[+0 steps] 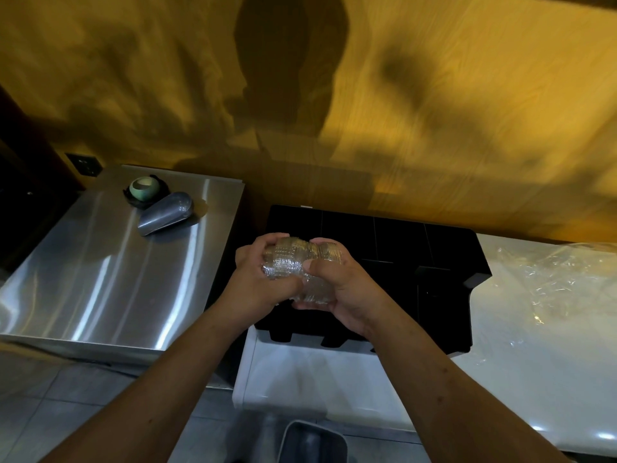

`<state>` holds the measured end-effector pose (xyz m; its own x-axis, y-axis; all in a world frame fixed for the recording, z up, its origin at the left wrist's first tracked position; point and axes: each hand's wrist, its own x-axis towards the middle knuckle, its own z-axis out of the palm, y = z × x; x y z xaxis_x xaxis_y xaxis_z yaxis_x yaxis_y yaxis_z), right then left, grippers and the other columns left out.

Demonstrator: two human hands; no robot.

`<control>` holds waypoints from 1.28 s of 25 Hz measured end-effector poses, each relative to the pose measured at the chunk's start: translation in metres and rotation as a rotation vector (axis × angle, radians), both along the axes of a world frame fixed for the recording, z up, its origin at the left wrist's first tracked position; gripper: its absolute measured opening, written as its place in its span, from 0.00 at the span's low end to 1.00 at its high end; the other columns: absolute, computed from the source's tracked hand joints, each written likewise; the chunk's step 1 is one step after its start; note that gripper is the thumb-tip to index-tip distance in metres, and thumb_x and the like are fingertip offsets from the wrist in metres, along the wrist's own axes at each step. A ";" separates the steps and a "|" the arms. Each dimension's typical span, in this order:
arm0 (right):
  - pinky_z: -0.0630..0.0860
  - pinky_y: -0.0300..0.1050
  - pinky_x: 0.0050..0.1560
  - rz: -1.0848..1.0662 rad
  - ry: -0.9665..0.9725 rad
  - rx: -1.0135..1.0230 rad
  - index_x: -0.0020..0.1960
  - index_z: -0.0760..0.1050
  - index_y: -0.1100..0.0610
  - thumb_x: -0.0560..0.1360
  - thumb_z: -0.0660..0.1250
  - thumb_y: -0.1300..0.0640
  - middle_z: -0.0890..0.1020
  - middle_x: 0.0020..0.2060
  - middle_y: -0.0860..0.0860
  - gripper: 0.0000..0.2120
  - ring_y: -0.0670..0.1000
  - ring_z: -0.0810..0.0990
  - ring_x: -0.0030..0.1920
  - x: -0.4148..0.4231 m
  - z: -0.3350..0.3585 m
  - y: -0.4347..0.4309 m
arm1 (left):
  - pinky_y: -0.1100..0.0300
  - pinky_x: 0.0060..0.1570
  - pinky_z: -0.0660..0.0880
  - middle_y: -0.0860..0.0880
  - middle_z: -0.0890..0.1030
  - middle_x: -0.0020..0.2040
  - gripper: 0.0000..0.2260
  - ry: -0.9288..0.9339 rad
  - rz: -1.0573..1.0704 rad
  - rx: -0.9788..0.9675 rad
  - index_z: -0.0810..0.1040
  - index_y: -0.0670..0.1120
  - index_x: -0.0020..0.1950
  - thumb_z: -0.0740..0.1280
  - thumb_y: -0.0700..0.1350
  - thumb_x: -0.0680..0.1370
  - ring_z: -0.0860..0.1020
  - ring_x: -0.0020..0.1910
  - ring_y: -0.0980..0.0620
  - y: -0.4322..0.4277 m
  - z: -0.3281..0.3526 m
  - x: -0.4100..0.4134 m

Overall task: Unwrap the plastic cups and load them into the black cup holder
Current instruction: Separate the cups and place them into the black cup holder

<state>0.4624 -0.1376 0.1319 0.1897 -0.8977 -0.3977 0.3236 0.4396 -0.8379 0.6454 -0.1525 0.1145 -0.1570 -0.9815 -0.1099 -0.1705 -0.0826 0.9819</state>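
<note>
Both hands are up over the black cup holder (pixel 384 235), and between them sits one stack of clear plastic cups (pixel 287 262), lying on its side. The left hand (pixel 257 285) has its fingers (pixel 263 242) curled over the far end, and the right hand (pixel 347 295) wraps round the near end, thumb on top, so both are gripping that stack. How many cups are nested there I can't count, as the ribs run together.

The holder stands on the white bench (pixel 334 396) against the wooden wall. There's one holder, its top ruled into sections, too dark to show anything inside.

To the right on that bench lies one crumpled heap of clear plastic wrap (pixel 551 282), well apart from the hands.

Over on the steel bench (pixel 100 279) to the left there's one metal scoop (pixel 167 213) on its side, and just behind it one small pale green pot (pixel 145 188), whitish inside.

Down at the floor there's one grey bin (pixel 312 442), contents unclear.
</note>
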 end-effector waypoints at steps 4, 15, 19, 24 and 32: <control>0.84 0.60 0.45 -0.005 0.002 0.002 0.64 0.74 0.47 0.67 0.79 0.56 0.80 0.63 0.59 0.28 0.62 0.87 0.53 -0.002 0.000 0.000 | 0.57 0.42 0.82 0.47 0.78 0.65 0.36 0.080 -0.035 0.009 0.75 0.69 0.66 0.79 0.52 0.60 0.85 0.55 0.48 0.002 -0.003 0.000; 0.85 0.57 0.45 -0.081 0.063 -0.040 0.64 0.72 0.44 0.69 0.77 0.57 0.77 0.64 0.57 0.27 0.62 0.83 0.57 0.015 0.003 0.003 | 0.67 0.43 0.82 0.59 0.82 0.58 0.34 0.081 0.132 -0.067 0.73 0.68 0.65 0.81 0.54 0.62 0.85 0.53 0.61 0.014 -0.001 0.005; 0.85 0.57 0.46 -0.062 0.067 -0.053 0.63 0.72 0.44 0.68 0.76 0.57 0.76 0.64 0.57 0.27 0.62 0.83 0.58 0.024 0.004 0.009 | 0.65 0.39 0.82 0.57 0.83 0.56 0.34 0.109 0.105 -0.028 0.72 0.70 0.63 0.79 0.50 0.61 0.85 0.51 0.60 0.021 0.003 0.011; 0.84 0.57 0.45 -0.040 0.057 -0.047 0.64 0.72 0.46 0.68 0.76 0.58 0.76 0.63 0.59 0.27 0.63 0.83 0.57 0.028 0.006 0.015 | 0.66 0.35 0.81 0.53 0.83 0.55 0.32 0.103 0.087 -0.030 0.73 0.72 0.60 0.76 0.50 0.61 0.85 0.47 0.59 0.025 0.008 0.011; 0.85 0.56 0.45 -0.065 0.122 -0.060 0.63 0.71 0.45 0.67 0.76 0.56 0.77 0.62 0.59 0.28 0.63 0.83 0.56 0.036 0.010 0.017 | 0.63 0.40 0.82 0.62 0.84 0.55 0.29 0.134 0.096 -0.067 0.78 0.67 0.63 0.75 0.49 0.64 0.85 0.52 0.56 0.023 0.007 0.015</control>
